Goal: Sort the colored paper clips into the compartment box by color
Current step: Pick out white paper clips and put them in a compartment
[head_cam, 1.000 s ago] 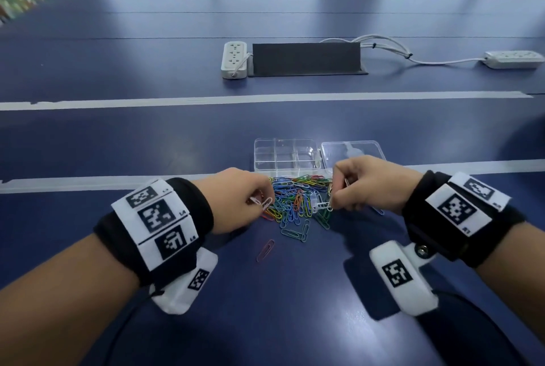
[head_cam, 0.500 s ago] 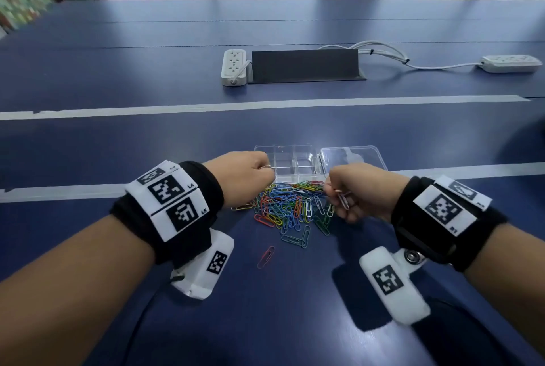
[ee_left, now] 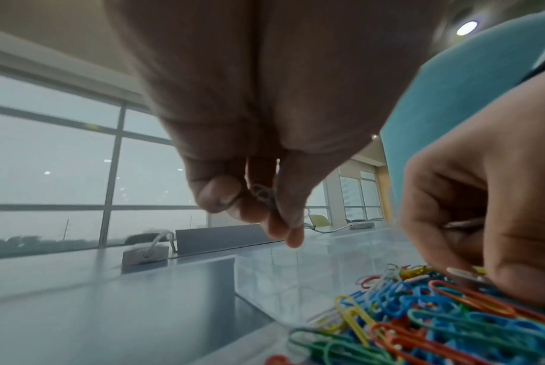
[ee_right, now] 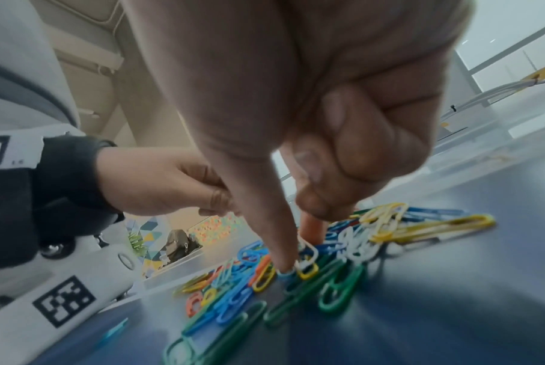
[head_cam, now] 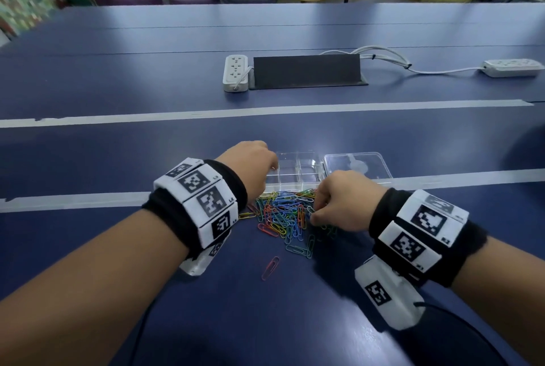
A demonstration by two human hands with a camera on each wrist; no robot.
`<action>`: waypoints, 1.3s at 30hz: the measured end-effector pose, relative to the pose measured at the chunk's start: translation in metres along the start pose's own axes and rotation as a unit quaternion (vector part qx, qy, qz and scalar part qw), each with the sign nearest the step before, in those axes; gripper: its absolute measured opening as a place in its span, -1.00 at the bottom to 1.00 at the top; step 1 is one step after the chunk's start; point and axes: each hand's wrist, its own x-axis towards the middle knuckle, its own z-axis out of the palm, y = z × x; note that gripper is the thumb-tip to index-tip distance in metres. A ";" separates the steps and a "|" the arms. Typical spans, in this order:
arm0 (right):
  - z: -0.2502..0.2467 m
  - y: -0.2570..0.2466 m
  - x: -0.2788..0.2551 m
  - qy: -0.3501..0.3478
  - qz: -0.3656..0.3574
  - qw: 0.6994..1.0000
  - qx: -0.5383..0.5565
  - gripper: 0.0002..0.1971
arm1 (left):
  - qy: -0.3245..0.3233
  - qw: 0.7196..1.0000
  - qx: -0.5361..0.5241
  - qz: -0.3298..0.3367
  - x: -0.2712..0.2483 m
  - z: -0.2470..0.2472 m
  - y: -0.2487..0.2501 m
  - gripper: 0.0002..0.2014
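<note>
The square black-and-white coded markers on the left wristband [head_cam: 203, 197] carry tiny corner labels — one reads "L4", the others are too small to make out. The right wristband [head_cam: 418, 233] has similar markers with corner print too blurred to read. The white camera housings under both wrists bear coded squares only — no letters. No other writing shows.

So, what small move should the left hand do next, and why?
Probably release its clip into a compartment. The left hand pinches a pale paper clip and, in the head view, sits at the left edge of the clear compartment box, whose cells look empty, while the right hand works in the pile.
</note>
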 end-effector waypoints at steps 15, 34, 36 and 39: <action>-0.024 0.002 0.001 -0.039 -0.028 0.992 0.115 -0.94 | 0.063 0.996 -0.050 0.029 -0.004 0.001 -0.012 -0.70; -0.032 -0.082 0.044 0.057 -0.069 0.994 -0.068 -0.71 | -0.014 0.999 -0.043 -0.029 -0.034 0.003 -0.022 -0.83; -0.035 -0.074 0.037 0.063 -0.065 0.995 -0.052 -0.75 | -0.013 0.999 -0.045 -0.010 -0.034 0.003 -0.018 -0.84; -0.038 -0.057 0.024 0.060 -0.056 0.995 -0.056 -0.80 | -0.014 0.998 -0.057 0.028 -0.030 0.005 -0.009 -0.78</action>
